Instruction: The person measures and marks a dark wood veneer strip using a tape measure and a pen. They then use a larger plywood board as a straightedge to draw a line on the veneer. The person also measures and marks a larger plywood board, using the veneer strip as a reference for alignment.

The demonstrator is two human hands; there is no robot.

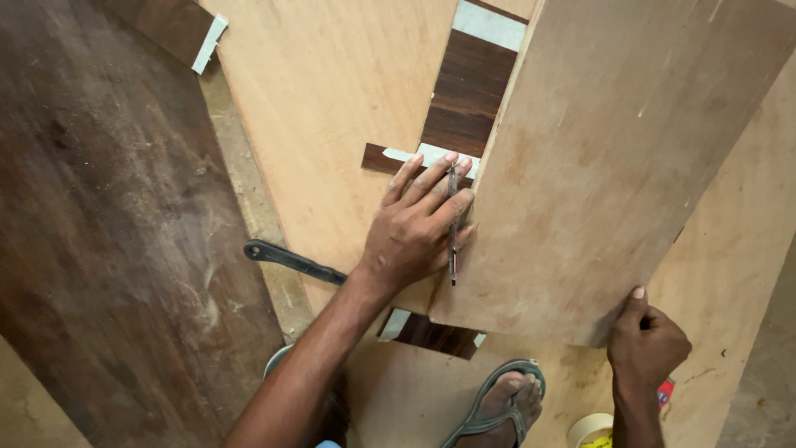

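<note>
My left hand lies flat near the left edge of a light plywood board, holding a thin dark pencil-like tool between its fingers, upright along that edge. My right hand grips the board's lower right corner with the thumb on top. Under the board lies a dark wood-grain laminate strip with pale patches, which runs beneath the board and shows again below.
A large plywood sheet covers the floor under everything. A dark metal handle lies left of my wrist. A wide dark laminate sheet fills the left. My sandalled foot and a tape roll are at the bottom.
</note>
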